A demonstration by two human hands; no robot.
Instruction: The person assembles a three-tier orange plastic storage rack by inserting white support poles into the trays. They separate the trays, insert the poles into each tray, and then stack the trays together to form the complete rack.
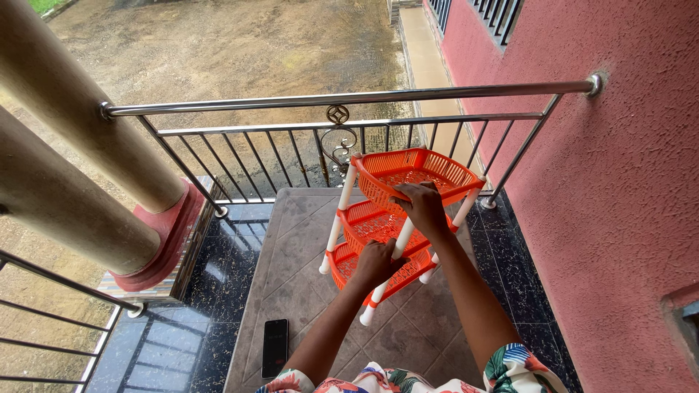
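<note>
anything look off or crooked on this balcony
The orange three-tier plastic rack is tilted, leaning away rather than standing on its white legs, held by the left hand and right hand. A dark phone lies loose on the tiled floor.

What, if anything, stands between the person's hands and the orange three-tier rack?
Nothing visible. The left hand already grips a white post of the orange rack near the bottom tier, and the right hand grips the top basket's near rim.
</note>
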